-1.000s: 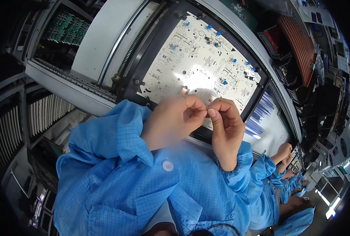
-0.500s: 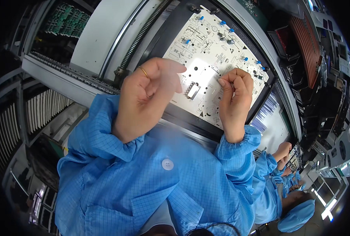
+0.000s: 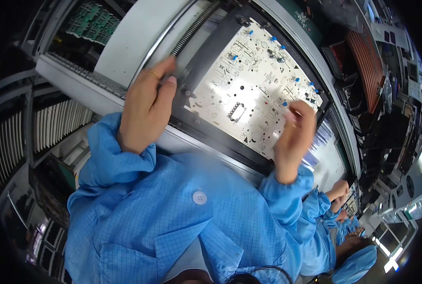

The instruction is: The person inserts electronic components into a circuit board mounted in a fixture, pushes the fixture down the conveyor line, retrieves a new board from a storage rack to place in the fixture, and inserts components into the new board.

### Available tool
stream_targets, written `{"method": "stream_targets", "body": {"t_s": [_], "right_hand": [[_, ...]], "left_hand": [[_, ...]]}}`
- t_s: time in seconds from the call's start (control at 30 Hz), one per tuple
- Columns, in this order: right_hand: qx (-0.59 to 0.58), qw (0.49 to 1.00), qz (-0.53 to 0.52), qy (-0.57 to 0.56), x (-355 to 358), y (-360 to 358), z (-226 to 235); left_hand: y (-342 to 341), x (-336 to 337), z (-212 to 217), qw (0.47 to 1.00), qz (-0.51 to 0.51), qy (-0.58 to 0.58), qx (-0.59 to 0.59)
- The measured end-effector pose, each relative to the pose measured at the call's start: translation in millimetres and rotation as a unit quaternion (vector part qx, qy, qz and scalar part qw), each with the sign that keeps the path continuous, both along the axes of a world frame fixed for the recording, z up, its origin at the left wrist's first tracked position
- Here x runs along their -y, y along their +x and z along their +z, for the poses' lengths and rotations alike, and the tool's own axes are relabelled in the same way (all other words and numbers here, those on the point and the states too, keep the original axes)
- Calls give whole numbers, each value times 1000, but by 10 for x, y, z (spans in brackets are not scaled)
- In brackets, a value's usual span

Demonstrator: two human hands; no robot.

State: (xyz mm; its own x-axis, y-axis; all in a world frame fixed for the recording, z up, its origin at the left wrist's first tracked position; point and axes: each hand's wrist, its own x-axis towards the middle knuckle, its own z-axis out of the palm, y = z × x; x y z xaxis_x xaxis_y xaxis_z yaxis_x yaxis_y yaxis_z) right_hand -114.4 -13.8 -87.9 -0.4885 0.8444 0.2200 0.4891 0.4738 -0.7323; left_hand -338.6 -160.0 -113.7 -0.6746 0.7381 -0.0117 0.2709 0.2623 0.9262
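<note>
Starting at the far left, I'm seeing a rack of pale slotted trays and, up top, a green circuit board sitting in the dark. Moving in, my left hand is resting on the left edge of the black carrier frame, fingers stretched forward and lying together, tips touching the frame near the coiled spring; they're not wrapped around anything I can make out. A ring is showing on one finger.

Centre now: the white circuit board is lying flat inside that black frame on the conveyor rail. Its long axis is running from lower left toward upper right in my view, the far short end pointing up and right. Small blue components are dotting its upper and right edges, and a black chip socket is sitting low in the middle.

Right of centre, my right hand is hovering over the board's right end, fingers curled inward, fingertips pinched close; it's blurred, so I can't tell whether anything is between them.

Far right, a co-worker's hands in blue sleeves are working at another board further down the line.
</note>
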Motion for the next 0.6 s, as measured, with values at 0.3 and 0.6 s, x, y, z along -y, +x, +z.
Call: {"method": "stream_targets", "body": {"t_s": [0.3,0.6], "right_hand": [[13,978,53,-203,26,508,97],[-127,796,505,310,-351,70,-520]], "left_hand": [[646,-342,-301,962,-266,-15,-65],[496,315,-368,910,176,293,-236]]}}
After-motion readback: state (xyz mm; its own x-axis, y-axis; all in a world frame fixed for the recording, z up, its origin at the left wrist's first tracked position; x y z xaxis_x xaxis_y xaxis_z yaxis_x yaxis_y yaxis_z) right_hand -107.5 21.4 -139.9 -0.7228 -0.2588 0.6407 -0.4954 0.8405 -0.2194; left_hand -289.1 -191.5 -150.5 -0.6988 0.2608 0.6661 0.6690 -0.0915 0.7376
